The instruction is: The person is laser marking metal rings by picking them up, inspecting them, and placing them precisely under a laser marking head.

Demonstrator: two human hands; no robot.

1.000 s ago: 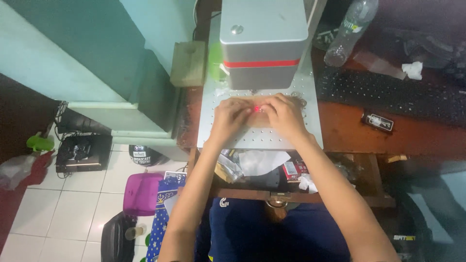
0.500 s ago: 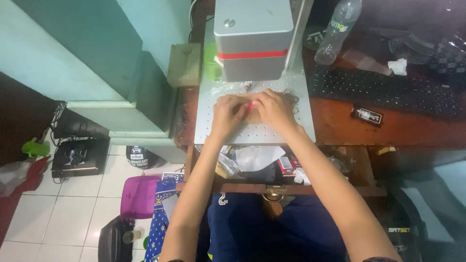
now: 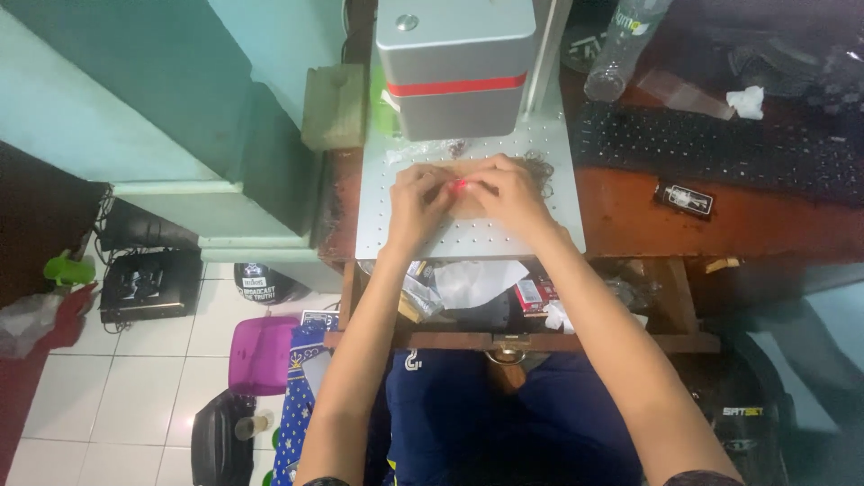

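My left hand (image 3: 416,205) and my right hand (image 3: 506,193) meet fingertip to fingertip on a perforated grey metal plate (image 3: 468,238). Between the fingertips they pinch a small item (image 3: 461,186) that carries a red spot of light; its shape is mostly hidden by the fingers. Directly behind the hands, a grey box-shaped machine head (image 3: 457,63) with a red stripe hangs over the plate. A dark tangle of thin wire or chain (image 3: 538,167) lies on the plate just beyond my right hand.
A black keyboard (image 3: 720,148), a clear plastic bottle (image 3: 621,49) and a small black device (image 3: 684,199) sit on the wooden desk at right. An open drawer (image 3: 486,292) with papers and packets lies below the plate. A purple bin (image 3: 261,355) stands on the tiled floor at left.
Both hands stay pressed together on the small item at the same spot on the plate; only the camera view has shifted slightly.
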